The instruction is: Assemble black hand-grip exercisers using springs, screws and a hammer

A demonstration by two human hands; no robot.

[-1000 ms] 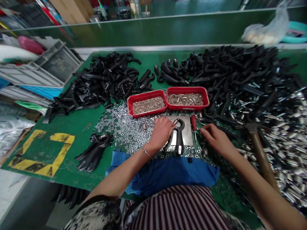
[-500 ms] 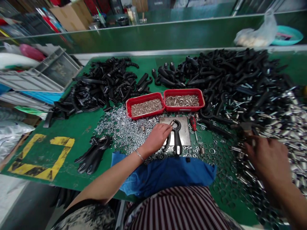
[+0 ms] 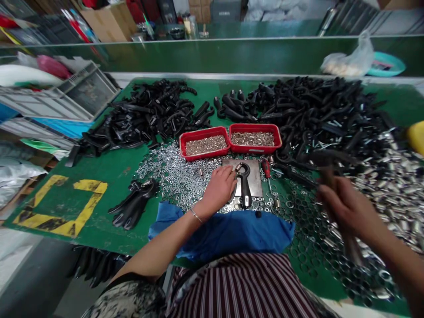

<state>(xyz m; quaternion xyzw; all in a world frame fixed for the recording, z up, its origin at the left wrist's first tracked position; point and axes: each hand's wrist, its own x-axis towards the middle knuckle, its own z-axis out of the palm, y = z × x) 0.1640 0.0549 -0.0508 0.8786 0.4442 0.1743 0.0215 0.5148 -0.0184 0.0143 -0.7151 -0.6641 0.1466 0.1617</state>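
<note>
My left hand is closed on a black plastic handle part with a ring-shaped end. A small silver metal sleeve sits at the ring, beside my fingertips. The part lies on a flat metal plate. Off to the right, my right hand grips a hammer by its wooden handle, raised above the table; its dark head is smeared by motion. A red and black screwdriver lies just right of the plate.
Two red trays of small metal pieces stand behind the plate. Black plastic parts are heaped at the back. Silver sleeves cover the right side, loose washers the left. Assembled black handles lie left; blue cloth lies in front.
My right hand has lifted the hammer from beside the metal sleeves and moved left, towards the plate. My left hand still holds the black part on the plate. The view has shifted slightly.
</note>
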